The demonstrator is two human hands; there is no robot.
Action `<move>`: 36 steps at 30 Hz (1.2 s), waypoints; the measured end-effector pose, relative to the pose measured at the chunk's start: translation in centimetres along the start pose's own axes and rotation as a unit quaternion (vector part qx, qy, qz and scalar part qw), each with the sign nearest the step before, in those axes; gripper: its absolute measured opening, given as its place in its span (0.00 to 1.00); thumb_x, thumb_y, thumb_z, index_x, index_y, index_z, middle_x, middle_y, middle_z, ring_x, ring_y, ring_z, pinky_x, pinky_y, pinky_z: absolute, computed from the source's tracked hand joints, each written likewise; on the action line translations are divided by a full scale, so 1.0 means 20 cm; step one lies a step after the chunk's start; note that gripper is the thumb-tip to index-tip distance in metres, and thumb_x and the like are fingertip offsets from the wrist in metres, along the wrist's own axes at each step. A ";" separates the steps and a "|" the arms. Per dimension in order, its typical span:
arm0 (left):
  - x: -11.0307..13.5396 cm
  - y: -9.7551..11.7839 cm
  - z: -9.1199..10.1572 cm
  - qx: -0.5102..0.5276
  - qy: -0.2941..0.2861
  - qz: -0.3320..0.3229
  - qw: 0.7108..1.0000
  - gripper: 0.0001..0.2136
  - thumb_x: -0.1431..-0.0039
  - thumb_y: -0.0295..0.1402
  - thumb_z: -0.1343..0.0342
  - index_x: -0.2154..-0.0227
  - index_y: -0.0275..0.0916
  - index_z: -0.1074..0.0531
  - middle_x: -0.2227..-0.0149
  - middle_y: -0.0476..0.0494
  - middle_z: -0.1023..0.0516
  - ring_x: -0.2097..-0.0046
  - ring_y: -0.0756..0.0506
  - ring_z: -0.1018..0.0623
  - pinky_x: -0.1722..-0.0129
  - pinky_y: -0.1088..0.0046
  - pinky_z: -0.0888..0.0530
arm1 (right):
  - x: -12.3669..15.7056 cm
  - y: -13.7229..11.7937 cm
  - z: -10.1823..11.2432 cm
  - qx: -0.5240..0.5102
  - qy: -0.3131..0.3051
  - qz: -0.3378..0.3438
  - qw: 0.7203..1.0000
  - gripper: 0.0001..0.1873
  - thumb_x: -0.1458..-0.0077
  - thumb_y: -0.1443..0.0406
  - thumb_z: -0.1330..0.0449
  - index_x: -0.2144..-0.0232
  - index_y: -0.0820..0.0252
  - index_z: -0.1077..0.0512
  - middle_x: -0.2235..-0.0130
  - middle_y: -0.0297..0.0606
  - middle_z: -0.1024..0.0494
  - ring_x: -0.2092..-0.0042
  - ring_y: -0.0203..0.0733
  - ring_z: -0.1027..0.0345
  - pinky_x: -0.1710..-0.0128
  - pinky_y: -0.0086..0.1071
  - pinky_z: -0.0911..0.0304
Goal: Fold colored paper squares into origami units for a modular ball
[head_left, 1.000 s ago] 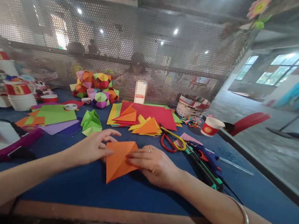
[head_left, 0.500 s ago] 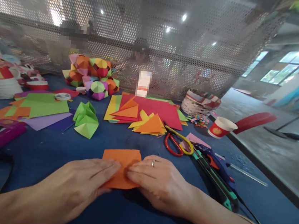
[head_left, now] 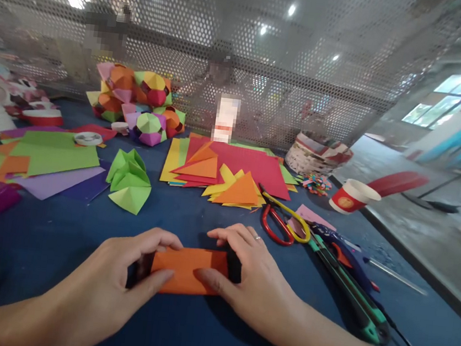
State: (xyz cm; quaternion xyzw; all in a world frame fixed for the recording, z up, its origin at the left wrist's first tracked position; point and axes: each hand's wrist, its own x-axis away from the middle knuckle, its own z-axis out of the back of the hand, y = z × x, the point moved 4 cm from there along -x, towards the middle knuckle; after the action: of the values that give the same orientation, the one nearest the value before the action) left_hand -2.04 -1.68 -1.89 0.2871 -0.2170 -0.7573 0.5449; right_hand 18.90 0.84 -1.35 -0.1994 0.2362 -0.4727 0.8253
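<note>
Head cam: I see orange paper, a wide rectangle, far right corner shaded, on the blue tabletop between both hands. Left hand half-curled, gripping its left end. Right hand loosely open, thumb on paper.

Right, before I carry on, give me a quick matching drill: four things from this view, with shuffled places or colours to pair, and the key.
Things:
1. orange paper rectangle
2. scissors
3. paper cup
4. woven basket

Places or colours:
A. white with a red band
B. between the left hand and the right hand
C. near the mesh screen, right of the stacked coloured sheets
D. one red handle, one yellow

Pairs: 1-B; 2-D; 3-A; 4-C
</note>
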 end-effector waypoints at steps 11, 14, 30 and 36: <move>-0.04 -0.01 0.02 0.013 0.023 -0.055 0.998 0.16 0.42 0.34 0.42 0.50 0.45 0.25 0.54 0.44 0.19 0.63 0.46 0.20 0.62 0.74 0.21 | 0.00 -0.02 -0.01 -0.078 -0.010 0.026 0.997 0.11 0.43 0.62 0.30 0.71 0.58 0.28 0.69 0.32 0.25 0.64 0.39 0.35 0.59 0.37 0.41; -0.06 0.00 0.03 0.065 -0.002 -0.017 0.998 0.19 0.42 0.37 0.40 0.48 0.46 0.25 0.55 0.44 0.18 0.59 0.44 0.19 0.58 0.70 0.21 | 0.01 -0.03 -0.01 -0.124 0.000 0.052 0.991 0.08 0.41 0.64 0.32 0.71 0.57 0.26 0.70 0.31 0.24 0.66 0.38 0.35 0.60 0.36 0.43; -0.06 -0.02 -0.01 0.162 -0.123 0.141 0.969 0.16 0.42 0.46 0.41 0.78 0.39 0.25 0.83 0.56 0.42 0.79 0.53 0.45 0.80 0.77 0.47 | 0.00 -0.01 -0.02 -0.139 -0.018 0.000 0.990 0.13 0.36 0.60 0.38 0.72 0.57 0.25 0.71 0.31 0.24 0.65 0.38 0.35 0.61 0.35 0.44; -0.06 -0.01 -0.01 0.155 -0.132 0.137 0.969 0.16 0.41 0.45 0.42 0.78 0.39 0.26 0.82 0.57 0.43 0.79 0.53 0.45 0.80 0.77 0.47 | 0.00 -0.01 -0.02 -0.130 -0.011 0.012 0.991 0.13 0.36 0.60 0.38 0.73 0.57 0.25 0.71 0.32 0.24 0.66 0.38 0.34 0.61 0.35 0.44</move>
State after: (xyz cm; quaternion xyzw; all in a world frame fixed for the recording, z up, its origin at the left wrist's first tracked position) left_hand -1.79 -0.45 -1.89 0.2331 -0.4394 -0.6633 0.5591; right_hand 18.55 0.64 -1.45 -0.3076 0.2890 -0.4252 0.8006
